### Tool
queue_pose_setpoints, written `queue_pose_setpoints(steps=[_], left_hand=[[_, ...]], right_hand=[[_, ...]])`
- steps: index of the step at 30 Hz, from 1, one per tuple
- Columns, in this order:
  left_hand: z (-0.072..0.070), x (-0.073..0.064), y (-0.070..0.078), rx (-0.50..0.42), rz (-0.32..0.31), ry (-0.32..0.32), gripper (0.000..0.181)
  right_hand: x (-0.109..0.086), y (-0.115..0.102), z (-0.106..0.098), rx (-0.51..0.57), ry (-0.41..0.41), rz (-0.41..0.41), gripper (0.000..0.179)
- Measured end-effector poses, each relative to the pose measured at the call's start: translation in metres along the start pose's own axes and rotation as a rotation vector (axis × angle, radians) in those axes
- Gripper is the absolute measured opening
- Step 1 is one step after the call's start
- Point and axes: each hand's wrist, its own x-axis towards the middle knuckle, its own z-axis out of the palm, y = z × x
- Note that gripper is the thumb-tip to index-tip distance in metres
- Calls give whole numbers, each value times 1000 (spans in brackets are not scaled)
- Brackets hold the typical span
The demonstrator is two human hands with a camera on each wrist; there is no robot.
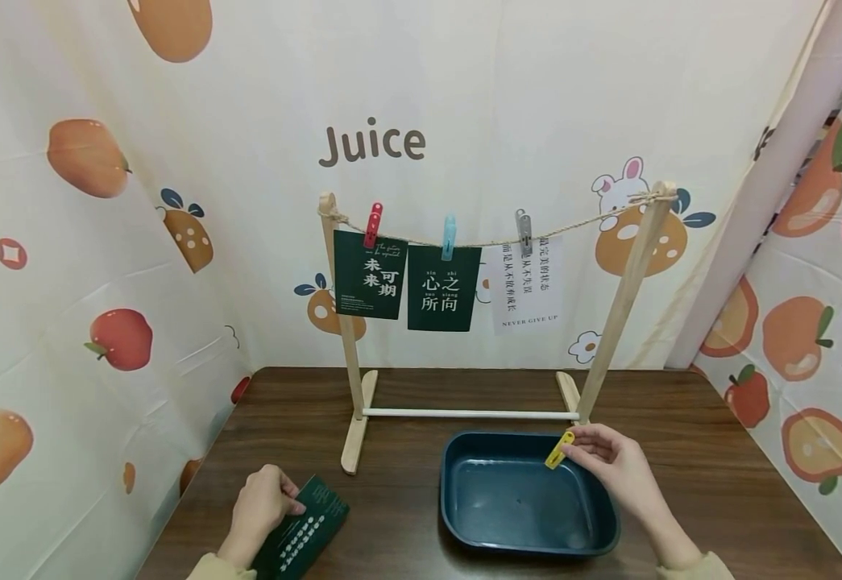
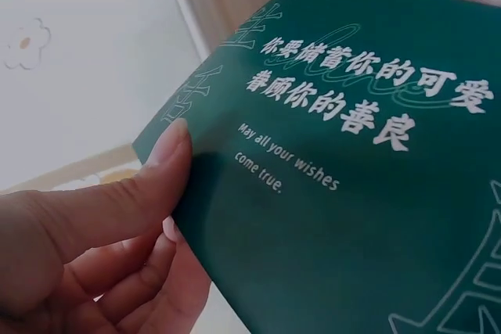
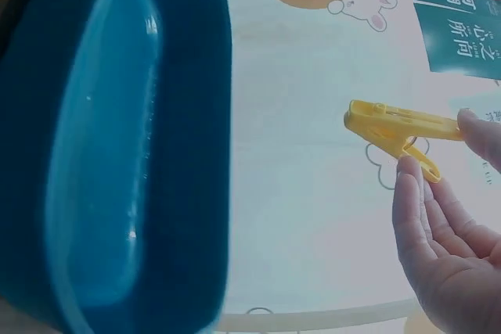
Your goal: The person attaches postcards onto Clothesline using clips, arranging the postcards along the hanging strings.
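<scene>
At the front left of the table, my left hand (image 1: 264, 501) pinches a dark green card (image 1: 309, 524) by its edge, thumb on top. In the left wrist view white lettering covers that card (image 2: 313, 209). Over the right part of a dark blue basin (image 1: 522, 541), my right hand (image 1: 615, 467) holds a yellow clothespin (image 1: 560, 450) between thumb and fingers. Seen from the right wrist, the clothespin (image 3: 399, 124) points away from the fingertips. Behind, two green cards (image 1: 370, 278) (image 1: 444, 290) and a white card (image 1: 527, 290) hang from a twine line (image 1: 493, 244).
A red clothespin (image 1: 373, 225), a light blue clothespin (image 1: 449, 237) and a grey clothespin (image 1: 524, 232) sit on the line. The twine is tied to a wooden stand (image 1: 627, 298) with a white crossbar (image 1: 471, 414). A fruit-printed curtain (image 1: 261, 105) surrounds the brown table (image 1: 399, 515).
</scene>
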Motion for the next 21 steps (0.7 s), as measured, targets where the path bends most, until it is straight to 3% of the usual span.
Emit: queue_pose_setpoints(steps=[5, 21], left_hand=[[-5, -3, 16, -31, 60, 50, 14], [-16, -2, 83, -143, 312, 241, 14]], right_hand=[[3, -6, -9, -10, -27, -9, 29], [17, -29, -42, -155, -42, -205, 21]])
